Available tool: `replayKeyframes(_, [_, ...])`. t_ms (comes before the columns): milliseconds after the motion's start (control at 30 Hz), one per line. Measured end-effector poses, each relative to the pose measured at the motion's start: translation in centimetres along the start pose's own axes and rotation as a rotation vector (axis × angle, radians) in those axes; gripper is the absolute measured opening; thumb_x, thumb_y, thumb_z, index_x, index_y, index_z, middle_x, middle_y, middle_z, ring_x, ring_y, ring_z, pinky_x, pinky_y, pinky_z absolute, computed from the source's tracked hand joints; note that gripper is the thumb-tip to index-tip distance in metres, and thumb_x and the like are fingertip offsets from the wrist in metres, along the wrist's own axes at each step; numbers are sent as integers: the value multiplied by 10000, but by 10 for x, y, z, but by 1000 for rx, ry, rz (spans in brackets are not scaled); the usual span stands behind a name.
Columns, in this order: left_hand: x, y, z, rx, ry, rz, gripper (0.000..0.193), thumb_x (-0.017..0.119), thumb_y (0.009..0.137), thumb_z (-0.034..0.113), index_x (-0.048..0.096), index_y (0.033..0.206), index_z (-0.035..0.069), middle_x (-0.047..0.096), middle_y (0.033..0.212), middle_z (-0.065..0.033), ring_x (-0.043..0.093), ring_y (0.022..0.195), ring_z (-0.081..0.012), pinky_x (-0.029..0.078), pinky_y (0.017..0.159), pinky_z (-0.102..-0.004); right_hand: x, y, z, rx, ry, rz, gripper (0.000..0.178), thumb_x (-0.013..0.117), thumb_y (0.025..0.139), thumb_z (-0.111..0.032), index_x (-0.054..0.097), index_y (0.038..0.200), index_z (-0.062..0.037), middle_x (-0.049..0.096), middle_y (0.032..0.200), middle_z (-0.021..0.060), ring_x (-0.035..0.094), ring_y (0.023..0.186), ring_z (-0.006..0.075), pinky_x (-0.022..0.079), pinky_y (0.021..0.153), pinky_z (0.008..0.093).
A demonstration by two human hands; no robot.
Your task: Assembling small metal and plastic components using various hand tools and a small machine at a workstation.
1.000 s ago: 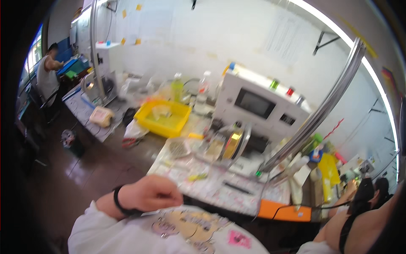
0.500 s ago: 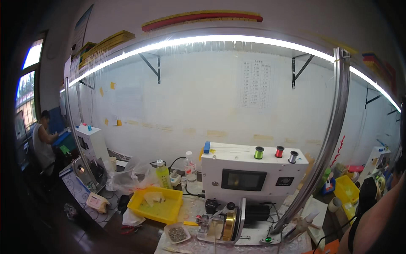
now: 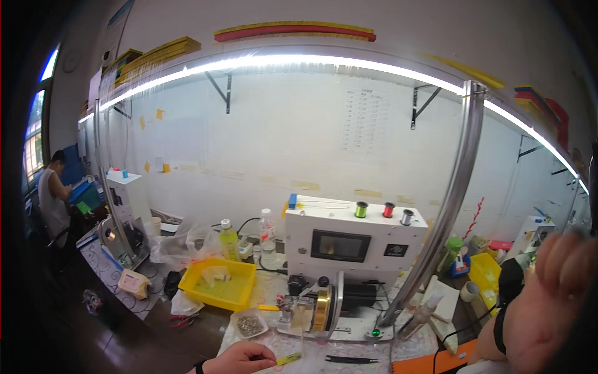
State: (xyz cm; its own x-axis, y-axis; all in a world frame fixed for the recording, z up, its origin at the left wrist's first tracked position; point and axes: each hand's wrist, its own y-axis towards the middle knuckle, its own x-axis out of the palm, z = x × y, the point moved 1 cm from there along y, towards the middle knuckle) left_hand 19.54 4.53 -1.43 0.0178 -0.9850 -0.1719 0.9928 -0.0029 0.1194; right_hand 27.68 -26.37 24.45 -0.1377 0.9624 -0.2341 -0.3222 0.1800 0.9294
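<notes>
At the lower edge my left hand [image 3: 242,359], with a dark band at the wrist, has its fingers bent and closed on the end of a small yellow-green strip [image 3: 288,359]. Black tweezers [image 3: 352,359] lie to its right. Just beyond stands a white winding machine [image 3: 355,240] with a dark screen and a gold wheel [image 3: 322,310]. A small white dish [image 3: 250,324] of tiny metal pieces sits beside the wheel. Large and close at the right edge, my right hand [image 3: 539,311] is raised, palm showing. Its fingers look curled but are blurred and dim; whether anything is in them cannot be told.
A yellow tray [image 3: 218,300] and two bottles [image 3: 229,240] stand left of the machine. Green, red and silver spools [image 3: 389,210] sit on top. A slanting metal post [image 3: 445,230] rises at right, near an orange board [image 3: 436,359]. A co-worker [image 3: 55,199] sits far left.
My left hand has come into view at the lower edge, with the strip; the tweezers now show too. My right palm and fingers show where mainly the arm did. The whole view has shifted slightly.
</notes>
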Motion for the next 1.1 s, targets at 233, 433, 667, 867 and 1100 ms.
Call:
replayKeyframes(233, [7,12,-6,50,23,-34,38,605,804,37,591,787,6,560,700,-16,493,645,-91,389,561,-230,-48,-14,131,780,37,111,270,364,862,-98,543,1000,49,351,670,-30,276,489,27,251,433,183])
replayKeyframes(433, [12,22,-3,55,-2,-40,45,612,791,36,586,774,4,564,700,-31,502,646,-112,399,577,-241,-56,3,199,915,77,200,245,388,860,-35,545,1046,3,410,717,-17,301,479,11,261,421,163])
replayKeyframes(667, [14,24,-4,37,-20,-37,51,603,790,35,576,760,4,559,693,-38,498,639,-119,396,575,-247,-61,24,220,858,-110,344,322,441,861,-26,463,1179,-72,478,793,34,288,446,12,241,379,163])
replayKeyframes(867, [15,25,-4,26,-93,-42,56,601,790,29,573,752,1,554,684,-32,488,630,-110,389,564,-244,-63,40,229,814,-257,264,367,456,862,-41,426,1223,-98,510,780,43,325,452,32,277,395,168])
replayKeyframes(1100, [15,24,-9,54,-55,-14,55,599,790,25,570,749,2,548,680,-32,481,619,-110,385,556,-241,-59,38,242,317,-975,-42,522,533,815,8,387,1284,-168,613,835,92,612,754,212,489,702,326])
